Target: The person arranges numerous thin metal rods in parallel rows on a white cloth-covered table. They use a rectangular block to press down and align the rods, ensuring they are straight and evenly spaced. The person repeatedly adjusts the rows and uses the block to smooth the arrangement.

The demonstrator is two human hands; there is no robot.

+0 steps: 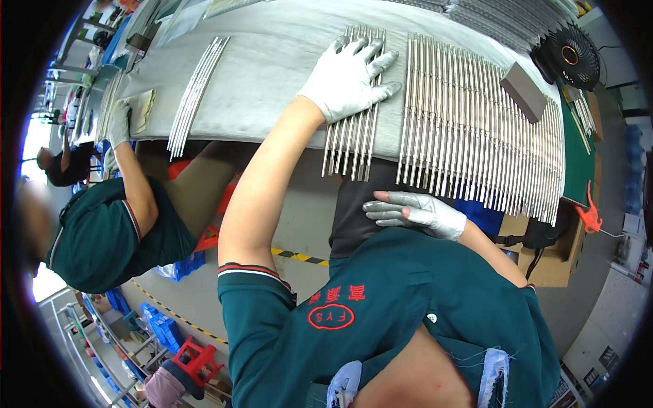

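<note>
A black fan point(570, 56) stands at the table's far right corner (near a grey block point(523, 91)); a red stool point(192, 360) is on the floor.

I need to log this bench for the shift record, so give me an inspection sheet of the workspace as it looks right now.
Surface: grey table, covered with a cloth-like sheet.
Job's things: small bundle of metal rods under the left hand; big row of rods beside it.
Clutter: grey block lying on the big row; black fan at the table's end.
Grippers: left hand gloved, flat on the bundle; right hand gloved, open, off the table, holding nothing.
Cables: nothing seen.
Surroundings: co-worker at the same table; blue crates on the floor.
</note>
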